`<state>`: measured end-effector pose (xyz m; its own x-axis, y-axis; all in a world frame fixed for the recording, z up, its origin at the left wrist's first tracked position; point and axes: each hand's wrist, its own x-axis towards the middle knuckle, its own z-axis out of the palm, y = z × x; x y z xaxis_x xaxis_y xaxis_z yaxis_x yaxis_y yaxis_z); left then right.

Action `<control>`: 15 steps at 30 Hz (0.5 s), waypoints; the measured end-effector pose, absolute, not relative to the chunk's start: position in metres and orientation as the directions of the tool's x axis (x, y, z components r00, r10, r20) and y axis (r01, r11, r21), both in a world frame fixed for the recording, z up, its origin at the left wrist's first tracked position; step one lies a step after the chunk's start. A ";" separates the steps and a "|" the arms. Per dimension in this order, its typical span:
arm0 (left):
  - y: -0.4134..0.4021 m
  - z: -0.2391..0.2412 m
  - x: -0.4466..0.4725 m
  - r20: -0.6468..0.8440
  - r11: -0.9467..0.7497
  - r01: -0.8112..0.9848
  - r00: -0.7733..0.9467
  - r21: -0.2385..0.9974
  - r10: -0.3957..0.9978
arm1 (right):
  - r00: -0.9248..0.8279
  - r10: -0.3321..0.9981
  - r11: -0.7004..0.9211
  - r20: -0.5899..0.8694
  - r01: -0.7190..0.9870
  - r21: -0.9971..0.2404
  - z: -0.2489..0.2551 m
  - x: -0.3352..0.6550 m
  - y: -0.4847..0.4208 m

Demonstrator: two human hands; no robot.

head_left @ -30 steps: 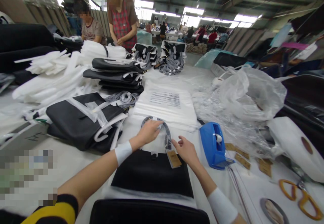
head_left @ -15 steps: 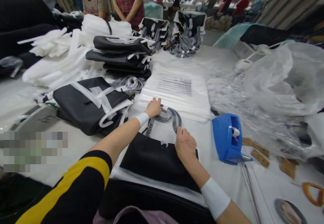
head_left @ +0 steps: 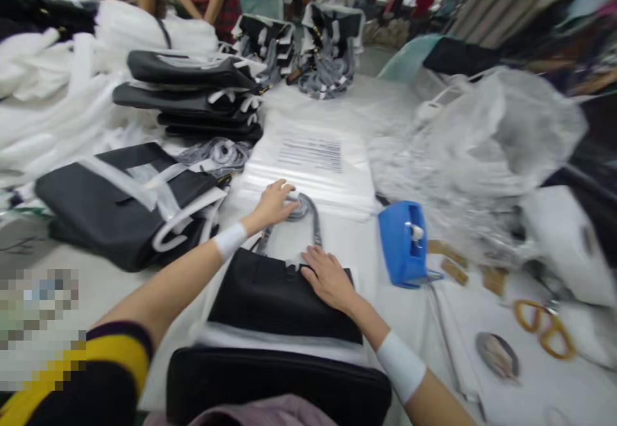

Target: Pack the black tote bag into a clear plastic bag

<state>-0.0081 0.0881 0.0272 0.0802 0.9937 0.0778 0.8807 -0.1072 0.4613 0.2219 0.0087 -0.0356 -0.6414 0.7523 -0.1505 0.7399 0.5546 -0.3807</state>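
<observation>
A black handbag (head_left: 260, 297) lies flat in front of me on white sheet material. Its shoulder strap (head_left: 315, 220), wrapped in clear film, arcs out beyond the bag's far edge and ends in a coil. My left hand (head_left: 274, 206) is at the left of that coil, fingers apart, apparently touching it without gripping. With fingers spread, my right hand (head_left: 330, 278) rests on the bag's upper right part, beside the small front tab. Just past the strap is a pile of printed plastic bags (head_left: 308, 178). Another black item (head_left: 279, 381) lies along the near edge, against my body.
Left stand a taped black bag (head_left: 130, 201) and a stack of black bags (head_left: 187, 101). A blue tape dispenser (head_left: 402, 243), orange-handled scissors (head_left: 544, 329) and crumpled clear plastic (head_left: 463, 162) are at right. Two people stand across the table, one in a checked apron (head_left: 231, 2).
My left hand has loosened its fingers at the coil. My right hand has let go of the strap and flattened onto the bag. The camera view has shifted right.
</observation>
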 end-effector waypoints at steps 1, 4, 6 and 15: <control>0.066 0.034 -0.011 0.099 -0.218 0.800 0.196 0.559 0.976 | -0.633 0.765 0.532 -0.116 0.723 -0.441 -0.032 0.225 0.007; -0.012 0.029 -0.029 -0.067 -0.317 0.602 0.528 0.733 0.847 | -0.562 0.826 0.484 0.050 0.661 -0.573 -0.015 0.240 -0.002; -0.060 0.006 -0.043 -0.214 -0.326 0.614 0.642 0.719 0.736 | -0.493 0.860 0.456 0.132 0.627 -0.631 -0.001 0.256 -0.010; -0.134 -0.086 -0.045 -0.181 -0.538 0.725 0.653 0.430 0.736 | 0.196 0.955 -0.018 0.222 0.786 -0.618 0.050 0.416 0.035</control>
<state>-0.0449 -0.1344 -0.0861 0.6527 0.7356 -0.1811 0.7253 -0.5378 0.4298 0.4160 0.0354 0.0497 0.1961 0.9551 0.2219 0.7857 -0.0176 -0.6184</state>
